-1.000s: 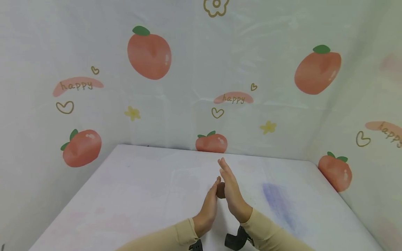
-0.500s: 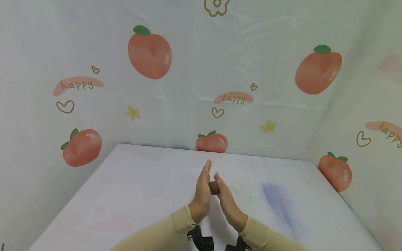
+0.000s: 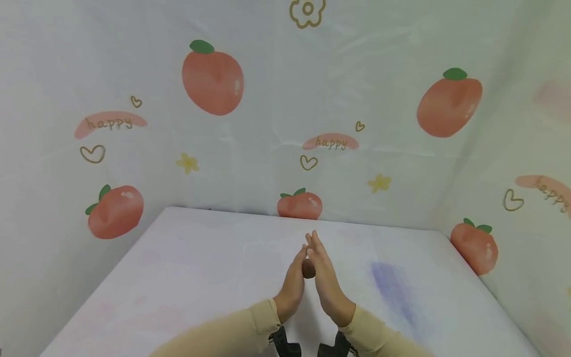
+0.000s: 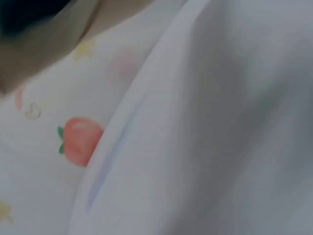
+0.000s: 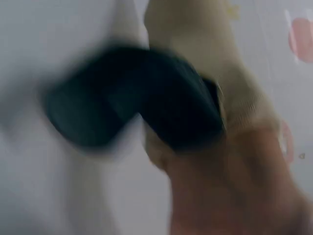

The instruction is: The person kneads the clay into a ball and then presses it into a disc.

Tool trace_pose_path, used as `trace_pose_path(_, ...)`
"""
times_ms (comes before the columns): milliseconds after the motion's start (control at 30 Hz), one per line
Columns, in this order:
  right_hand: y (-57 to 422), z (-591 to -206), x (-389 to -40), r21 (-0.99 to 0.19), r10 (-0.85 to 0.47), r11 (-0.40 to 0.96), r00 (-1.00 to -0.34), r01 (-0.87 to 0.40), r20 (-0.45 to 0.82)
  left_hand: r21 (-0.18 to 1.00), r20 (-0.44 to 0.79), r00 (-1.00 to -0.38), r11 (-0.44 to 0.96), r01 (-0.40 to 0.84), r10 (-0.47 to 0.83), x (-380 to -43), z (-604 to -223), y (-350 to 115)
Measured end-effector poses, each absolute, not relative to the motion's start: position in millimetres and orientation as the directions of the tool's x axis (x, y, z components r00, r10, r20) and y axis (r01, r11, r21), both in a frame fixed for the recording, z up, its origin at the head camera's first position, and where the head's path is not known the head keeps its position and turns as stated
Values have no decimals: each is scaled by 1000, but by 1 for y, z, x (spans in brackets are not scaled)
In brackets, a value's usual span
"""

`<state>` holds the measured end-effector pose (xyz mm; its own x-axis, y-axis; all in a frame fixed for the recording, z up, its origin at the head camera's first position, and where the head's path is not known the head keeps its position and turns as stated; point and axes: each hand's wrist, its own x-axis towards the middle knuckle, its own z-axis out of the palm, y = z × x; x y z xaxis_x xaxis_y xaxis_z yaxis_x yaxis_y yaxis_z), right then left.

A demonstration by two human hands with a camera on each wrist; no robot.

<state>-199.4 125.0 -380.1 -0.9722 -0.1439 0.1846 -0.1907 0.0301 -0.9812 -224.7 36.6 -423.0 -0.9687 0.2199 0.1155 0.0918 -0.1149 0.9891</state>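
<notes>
- Brown, rounded, matte lump, perhaps clay, sits between the two palms, above the white tabletop.
- Left hand and right hand press it from either side, fingers straight, uncurled; the gap between palms is narrow, the fingertips nearly meeting beyond the lump.
- Progress, as a judgement: the palm work seems under way; the lump's outline is already roundish, but it is neither released nor set down.
- Right of the lump, a blurry purple smudge marks the tabletop.
- Nearer the wearer than the lump, black curved wrist devices hang below beige fabric sleeves.
- Behind the lump, a white fruit-printed sheet rises.
- Nothing visible blocks the lump except the palms hiding its sides; neither wrist view shows it.
</notes>
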Motion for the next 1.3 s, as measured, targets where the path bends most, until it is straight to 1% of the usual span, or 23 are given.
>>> trace_pose_path(100,130,-382,-211,-984,-101,38,-980,-175,170,985,152,-950,-121,123,273,-210,-422,43)
trace_pose_path(233,135,-390,-222,-989,-65,67,-989,-134,130,975,172,-936,-190,117,307,-199,-414,45)
trace_pose_path(367,136,-400,-223,-991,-73,99,-994,-92,85,962,203,-935,-239,134,292,-198,-400,41)
trace_pose_path(433,135,-404,-220,-990,-95,107,-992,-92,82,956,205,-942,-262,133,268,-202,-393,38)
trace_pose_path(500,132,-405,-214,-988,-131,100,-986,-114,101,952,181,-955,-287,109,235,-207,-389,34)
trace_pose_path(633,123,-404,-200,-982,-260,56,-952,-179,159,942,111,-979,-333,49,172,-224,-386,27)
trace_pose_path(733,119,-401,-189,-981,-318,45,-933,-190,166,951,56,-988,-308,9,144,-236,-388,23)
trace_pose_path(800,118,-397,-183,-985,-320,23,-934,-173,157,962,32,-990,-275,-7,135,-240,-390,21)
trace_pose_path(933,120,-390,-183,-988,-272,-23,-950,-152,153,980,-22,-988,-194,-52,153,-238,-397,23)
trace_pose_path(1067,125,-381,-194,-985,-190,-64,-967,-161,170,988,-54,-972,-127,-85,227,-225,-408,28)
trace_pose_path(1200,132,-374,-206,-991,-123,-65,-985,-115,122,990,-23,-951,-128,-65,308,-211,-409,33)
trace_pose_path(1300,136,-375,-216,-997,-93,-56,-993,-61,66,990,42,-934,-141,-9,356,-203,-404,36)
